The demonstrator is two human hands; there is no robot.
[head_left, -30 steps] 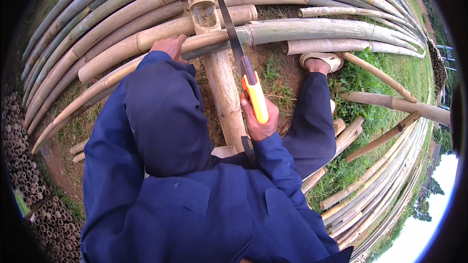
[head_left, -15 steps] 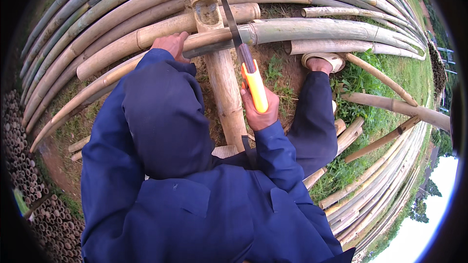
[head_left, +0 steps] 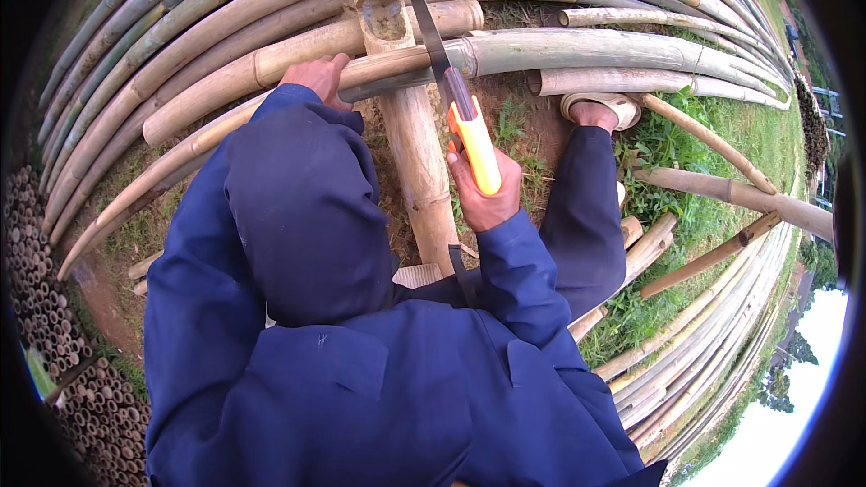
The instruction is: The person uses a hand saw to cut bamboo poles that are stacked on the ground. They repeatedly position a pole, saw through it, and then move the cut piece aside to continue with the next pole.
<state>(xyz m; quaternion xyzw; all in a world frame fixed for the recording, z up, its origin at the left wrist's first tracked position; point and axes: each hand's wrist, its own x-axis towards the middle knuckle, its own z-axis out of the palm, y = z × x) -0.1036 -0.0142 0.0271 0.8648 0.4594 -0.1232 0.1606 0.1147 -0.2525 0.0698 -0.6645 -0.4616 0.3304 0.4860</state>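
My right hand (head_left: 490, 197) is closed around the yellow and orange handle of a handsaw (head_left: 427, 22). The long blade points away from me and lies across a bamboo pole (head_left: 392, 63), close to where it meets a wider grey-green bamboo pole (head_left: 586, 52). To the left of the blade, my left hand (head_left: 316, 79) grips the brownish pole from above, fingers wrapped over it. Underneath, a thick bamboo post (head_left: 415, 158) with a scooped-out notch near its far end supports the pole. The saw's far tip runs out of the picture.
Long bamboo poles (head_left: 262, 4) lie in rows on the far side. Stacked cut bamboo ends (head_left: 99, 406) fill the lower left. A sandaled foot (head_left: 600, 113) rests at the right, near a propped bamboo frame (head_left: 731, 194) and another pile of poles (head_left: 686, 343).
My right hand and the saw have slid slightly forward, away from me, along the cut line. My left hand keeps its hold on the pole.
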